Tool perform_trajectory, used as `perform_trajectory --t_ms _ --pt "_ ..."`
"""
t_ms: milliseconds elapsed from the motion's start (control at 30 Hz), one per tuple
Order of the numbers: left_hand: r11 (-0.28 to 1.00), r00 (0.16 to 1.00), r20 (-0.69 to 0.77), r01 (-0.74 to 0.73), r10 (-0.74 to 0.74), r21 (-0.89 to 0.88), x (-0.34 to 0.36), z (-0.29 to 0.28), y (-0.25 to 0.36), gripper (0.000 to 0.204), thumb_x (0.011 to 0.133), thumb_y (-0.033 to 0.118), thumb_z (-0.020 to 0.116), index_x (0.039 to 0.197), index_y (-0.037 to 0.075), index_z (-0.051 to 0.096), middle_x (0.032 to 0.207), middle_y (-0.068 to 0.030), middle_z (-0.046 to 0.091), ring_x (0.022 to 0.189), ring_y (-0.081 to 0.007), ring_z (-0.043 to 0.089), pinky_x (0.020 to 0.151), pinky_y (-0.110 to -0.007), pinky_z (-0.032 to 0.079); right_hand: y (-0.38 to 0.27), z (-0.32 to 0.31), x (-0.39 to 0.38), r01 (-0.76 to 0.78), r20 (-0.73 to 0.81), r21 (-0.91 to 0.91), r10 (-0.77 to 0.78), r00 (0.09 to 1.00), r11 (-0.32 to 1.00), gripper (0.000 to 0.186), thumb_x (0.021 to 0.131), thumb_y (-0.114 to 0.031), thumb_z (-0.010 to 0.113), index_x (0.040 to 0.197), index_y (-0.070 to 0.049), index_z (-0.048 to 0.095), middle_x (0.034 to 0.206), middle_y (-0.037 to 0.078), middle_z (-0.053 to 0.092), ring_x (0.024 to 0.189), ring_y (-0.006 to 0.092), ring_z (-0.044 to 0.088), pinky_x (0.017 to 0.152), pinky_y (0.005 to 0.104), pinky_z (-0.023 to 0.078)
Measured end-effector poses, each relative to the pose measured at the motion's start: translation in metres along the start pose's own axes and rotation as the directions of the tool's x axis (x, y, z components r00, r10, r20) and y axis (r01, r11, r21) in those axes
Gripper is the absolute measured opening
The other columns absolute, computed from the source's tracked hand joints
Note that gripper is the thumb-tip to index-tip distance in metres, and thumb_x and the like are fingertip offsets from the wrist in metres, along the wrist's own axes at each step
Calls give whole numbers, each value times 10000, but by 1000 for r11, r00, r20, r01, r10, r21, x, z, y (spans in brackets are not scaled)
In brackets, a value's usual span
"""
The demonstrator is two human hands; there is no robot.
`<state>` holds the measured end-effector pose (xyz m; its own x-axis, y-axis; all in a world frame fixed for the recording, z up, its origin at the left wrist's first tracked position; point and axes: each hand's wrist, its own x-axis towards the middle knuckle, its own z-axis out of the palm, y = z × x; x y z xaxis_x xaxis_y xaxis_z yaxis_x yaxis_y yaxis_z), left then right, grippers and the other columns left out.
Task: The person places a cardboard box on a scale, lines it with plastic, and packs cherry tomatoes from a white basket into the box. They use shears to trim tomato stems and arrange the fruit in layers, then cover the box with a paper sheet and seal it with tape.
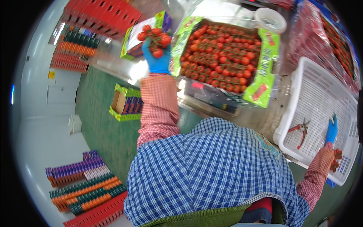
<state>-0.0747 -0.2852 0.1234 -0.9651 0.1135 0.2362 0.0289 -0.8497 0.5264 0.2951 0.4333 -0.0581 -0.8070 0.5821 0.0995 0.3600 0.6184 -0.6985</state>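
A small bunch of red vine tomatoes (155,38) rests in my gloved left hand (158,62), whose fingers curl round its underside. That hand is held over a small green and purple carton (132,43), left of the wide open box of vine tomatoes (223,56). My right hand (331,130), also in a blue glove, reaches down into a white perforated basket (293,100). Its fingers look stretched and apart, with nothing plainly held. Red-handled snips (301,133) lie in the basket, left of this hand. A few tomatoes (335,159) sit by the right wrist.
A white round tub (270,20) stands behind the big box. Plastic-wrapped tomatoes (332,41) are at the far right. On the green floor is an open green and purple carton (126,103). Red crates (100,15) stack up at the far left, with rows of cartons (77,168) lower left.
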Motion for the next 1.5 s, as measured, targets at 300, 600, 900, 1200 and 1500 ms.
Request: perform_trajectory --t_ms 300,600,900,1200,1500 --pt "732 816 -243 578 -524 360 6 -282 44 229 786 175 606 1012 146 583 751 -20 562 637 -157 541 526 -304 478 125 -81 -71 -551 -72 -267 554 829 790 512 807 -221 561 1290 -111 431 1102 135 573 967 203 576 786 304 472" --pt "189 643 -760 761 -92 621 158 -337 104 388 838 243 553 1169 57 478 1038 -73 521 882 -206 517 708 -338 460 -24 -106 -59 -675 -78 -151 672 737 723 675 772 -303 634 1349 -111 342 1154 139 564 1007 232 558 847 322 443" --pt "-24 980 196 -196 -26 980 228 14 -41 436 883 105 460 1296 -9 380 1320 -131 413 1163 -223 428 979 -334 329 63 -168 -65 -392 103 -799 746 658 456 489 697 -210 663 1160 -140 523 1070 149 581 932 291 578 795 392 475" --pt "820 -417 766 -519 -489 241 -51 220 -488 625 776 209 636 1332 152 356 1351 -163 354 1217 -311 376 1030 -401 290 17 -89 -42 -692 213 -413 801 559 593 582 797 -198 530 1337 -259 322 1149 129 551 926 257 586 782 397 500" --pt "475 -373 297 -633 -879 612 -128 194 -490 558 817 334 573 1306 178 354 1093 -212 526 935 -352 562 793 -419 471 -113 -100 -31 -734 29 -554 891 454 392 730 729 -431 633 1251 36 428 1181 184 530 1061 304 534 853 417 470"
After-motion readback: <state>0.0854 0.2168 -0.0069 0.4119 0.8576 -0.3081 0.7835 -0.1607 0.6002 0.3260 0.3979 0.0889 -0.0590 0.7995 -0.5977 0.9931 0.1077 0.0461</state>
